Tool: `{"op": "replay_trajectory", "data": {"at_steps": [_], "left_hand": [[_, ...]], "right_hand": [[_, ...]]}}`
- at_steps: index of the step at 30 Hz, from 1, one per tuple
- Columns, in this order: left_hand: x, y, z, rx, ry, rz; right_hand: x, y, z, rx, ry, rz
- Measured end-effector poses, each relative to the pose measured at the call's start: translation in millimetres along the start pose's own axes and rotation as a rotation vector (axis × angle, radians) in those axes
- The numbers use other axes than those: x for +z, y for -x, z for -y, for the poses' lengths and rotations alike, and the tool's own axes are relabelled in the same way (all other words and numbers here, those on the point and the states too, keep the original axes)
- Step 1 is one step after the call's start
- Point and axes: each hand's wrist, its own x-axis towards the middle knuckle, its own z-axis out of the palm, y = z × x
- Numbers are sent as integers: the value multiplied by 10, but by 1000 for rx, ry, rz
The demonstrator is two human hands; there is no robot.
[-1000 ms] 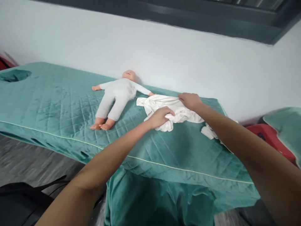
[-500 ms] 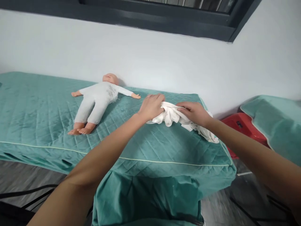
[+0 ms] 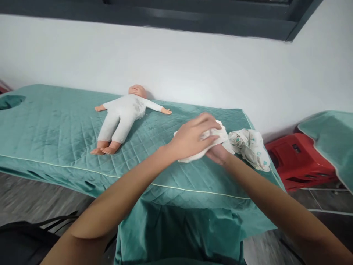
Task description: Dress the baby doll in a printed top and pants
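White cloth [image 3: 223, 134] bunched between both hands, over the right end of the green quilted bed cover [image 3: 68, 129]. Left hand [image 3: 193, 137] on top, fingers curled round the fabric, holding it; right hand [image 3: 218, 154] under or inside the cloth, fingers hidden, can't tell its grip. Cloth probably light, soft, limp, not fragile, not very slippery; best held by a gathered fold or edge. Patterned cloth bundle [image 3: 253, 150] just right, baby doll [image 3: 124, 112] lying well left

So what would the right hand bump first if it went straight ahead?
Probably the plain cloth, which the right hand seems to touch; then maybe the left hand, though depth is unclear.
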Motion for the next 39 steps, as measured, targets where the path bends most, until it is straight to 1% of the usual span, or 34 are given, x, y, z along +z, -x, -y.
{"op": "replay_trajectory", "data": {"at_steps": [2,3,5,6,7,9,10,11,12,13,15,18,19,20,21,23,24,26,28,30,31,32,33,35,36,39], "left_hand": [[-77,111,181,-62,59,-92],[-105,174,294,-103,69,-103],[-140,326,528,-149,75,-40],[-157,418,640,-160,67,-19],[-185,523,744,-178,52,-32],[-303,776,928,-267,18,-156],[-402,927,1007,-339,10,-240],[-529,1098,1075,-420,-1,-346],[-680,1291,1131,-508,-34,-438],[-849,1507,1172,-586,-92,-550],[-1207,2001,1205,-694,-228,-759],[-1683,2831,1152,-871,-469,-947],[-1805,3104,1118,-945,-564,-970],[-1903,3365,1082,-1026,-645,-969],[-1977,3608,1043,-1121,-719,-941],[-2054,4032,958,-1357,-841,-824],[-2058,4215,913,-1473,-861,-738],[-2008,4535,818,-1658,-874,-557],[-1892,4818,726,-1808,-826,-393],[-1732,5077,653,-1963,-765,-273],[-1644,5194,630,-2040,-760,-244],[-1554,5300,618,-2083,-772,-224],[-1466,5391,620,-2095,-809,-215],[-1300,5522,659,-2052,-857,-201],[-1223,5563,694,-2045,-837,-206],[-1018,5615,827,-2093,-660,-243]], "right_hand": [[94,-71,26,0,-260,66],[153,-117,45,-1,-430,101],[321,-219,101,5,-733,147],[430,-264,136,19,-825,156],[551,-299,173,44,-883,180],[800,-326,232,107,-902,315],[909,-318,246,114,-865,403],[1000,-298,243,91,-805,472],[1066,-271,222,41,-726,507],[1104,-240,180,-22,-636,493],[1095,-181,35,-125,-437,376],[903,-100,-307,-188,-92,164],[807,-70,-439,-207,39,124],[703,-34,-572,-211,159,82],[598,7,-700,-211,269,57],[403,104,-924,-251,477,36],[320,156,-1014,-287,570,44],[197,254,-1141,-374,727,61],[134,335,-1201,-438,831,63],[119,392,-1206,-460,887,58],[122,410,-1194,-458,901,56],[129,422,-1176,-451,908,53],[136,429,-1154,-441,912,52],[147,431,-1113,-420,912,54],[149,430,-1096,-408,911,56],[146,431,-1075,-379,905,57]]}}
